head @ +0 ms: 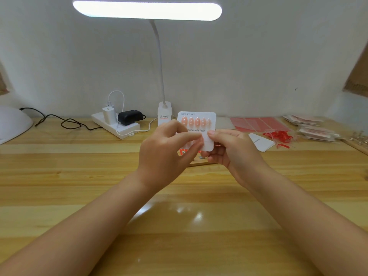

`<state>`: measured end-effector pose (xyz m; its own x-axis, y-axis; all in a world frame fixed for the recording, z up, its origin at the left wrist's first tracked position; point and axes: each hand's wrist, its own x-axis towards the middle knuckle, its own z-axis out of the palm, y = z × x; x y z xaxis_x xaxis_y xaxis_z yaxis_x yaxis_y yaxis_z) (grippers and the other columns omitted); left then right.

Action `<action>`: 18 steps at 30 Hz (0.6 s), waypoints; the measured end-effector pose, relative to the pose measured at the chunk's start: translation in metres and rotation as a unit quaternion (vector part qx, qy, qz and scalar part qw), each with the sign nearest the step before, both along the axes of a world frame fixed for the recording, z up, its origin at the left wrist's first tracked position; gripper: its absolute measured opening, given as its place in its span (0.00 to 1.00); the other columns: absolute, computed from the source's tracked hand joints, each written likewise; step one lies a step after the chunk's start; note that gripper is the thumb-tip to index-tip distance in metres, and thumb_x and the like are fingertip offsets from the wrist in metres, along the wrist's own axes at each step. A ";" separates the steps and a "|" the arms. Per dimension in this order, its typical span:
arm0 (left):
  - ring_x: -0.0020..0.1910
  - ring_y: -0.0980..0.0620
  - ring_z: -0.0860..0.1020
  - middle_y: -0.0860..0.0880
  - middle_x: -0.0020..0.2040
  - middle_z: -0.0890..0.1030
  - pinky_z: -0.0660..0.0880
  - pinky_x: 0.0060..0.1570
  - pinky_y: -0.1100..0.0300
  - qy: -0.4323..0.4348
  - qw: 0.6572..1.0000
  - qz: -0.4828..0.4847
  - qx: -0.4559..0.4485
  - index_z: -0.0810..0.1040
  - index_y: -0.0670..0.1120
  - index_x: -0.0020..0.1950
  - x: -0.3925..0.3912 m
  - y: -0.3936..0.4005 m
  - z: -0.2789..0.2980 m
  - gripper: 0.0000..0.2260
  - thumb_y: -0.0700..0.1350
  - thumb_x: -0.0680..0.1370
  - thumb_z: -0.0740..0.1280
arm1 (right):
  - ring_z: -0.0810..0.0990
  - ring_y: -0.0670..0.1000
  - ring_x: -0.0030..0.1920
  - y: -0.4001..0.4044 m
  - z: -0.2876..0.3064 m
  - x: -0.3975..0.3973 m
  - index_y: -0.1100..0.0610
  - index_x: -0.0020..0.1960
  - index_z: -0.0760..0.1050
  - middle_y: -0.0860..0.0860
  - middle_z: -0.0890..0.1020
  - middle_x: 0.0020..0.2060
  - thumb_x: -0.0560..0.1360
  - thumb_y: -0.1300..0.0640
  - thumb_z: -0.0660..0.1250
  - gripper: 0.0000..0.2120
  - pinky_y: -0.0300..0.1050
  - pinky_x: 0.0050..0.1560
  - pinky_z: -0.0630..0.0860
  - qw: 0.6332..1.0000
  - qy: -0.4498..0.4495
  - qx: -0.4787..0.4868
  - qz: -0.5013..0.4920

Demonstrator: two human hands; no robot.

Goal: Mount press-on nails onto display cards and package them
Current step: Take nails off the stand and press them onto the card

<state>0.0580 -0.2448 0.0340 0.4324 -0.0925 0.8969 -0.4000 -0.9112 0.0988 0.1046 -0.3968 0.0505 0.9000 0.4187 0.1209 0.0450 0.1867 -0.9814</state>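
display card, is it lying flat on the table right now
No, the display card is held upright above the table, pinched between the left hand and right hand.

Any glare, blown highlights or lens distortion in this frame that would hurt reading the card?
Head view: the lamp bar is blown out white; soft glare patches lie on the table; wide-angle bending curves the table edges. The display card is evenly lit, its print mostly legible, partly covered by the left hand and right hand.

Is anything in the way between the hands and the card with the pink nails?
No. Both the left hand and right hand already hold the card directly.
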 end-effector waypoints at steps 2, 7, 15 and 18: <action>0.35 0.47 0.76 0.48 0.37 0.78 0.73 0.27 0.53 -0.005 1.000 0.001 0.017 0.85 0.46 0.45 0.000 0.001 -0.001 0.05 0.46 0.74 0.72 | 0.78 0.50 0.30 0.000 0.001 0.000 0.62 0.43 0.80 0.54 0.81 0.31 0.79 0.61 0.62 0.10 0.39 0.29 0.74 1.000 -0.006 -0.002 0.000; 0.35 0.47 0.76 0.49 0.36 0.78 0.72 0.26 0.55 -0.022 0.999 0.009 0.036 0.85 0.46 0.45 0.001 0.003 0.000 0.07 0.46 0.76 0.69 | 0.78 0.49 0.30 0.000 0.001 -0.002 0.63 0.44 0.80 0.53 0.81 0.30 0.79 0.61 0.61 0.10 0.39 0.29 0.74 1.000 -0.015 -0.003 0.001; 0.34 0.49 0.77 0.49 0.37 0.80 0.73 0.26 0.56 -0.006 1.000 0.011 0.014 0.85 0.45 0.45 0.000 0.000 0.000 0.05 0.43 0.75 0.70 | 0.78 0.49 0.30 0.000 0.000 -0.002 0.62 0.44 0.80 0.54 0.81 0.30 0.79 0.61 0.61 0.10 0.39 0.30 0.73 1.000 -0.014 0.001 0.002; 0.34 0.49 0.77 0.49 0.37 0.79 0.72 0.26 0.56 -0.010 1.000 0.012 0.019 0.85 0.46 0.46 0.000 0.001 0.000 0.04 0.44 0.75 0.71 | 0.78 0.49 0.30 0.000 0.000 -0.001 0.63 0.45 0.80 0.55 0.81 0.31 0.79 0.62 0.61 0.10 0.38 0.29 0.73 1.000 -0.011 0.009 0.006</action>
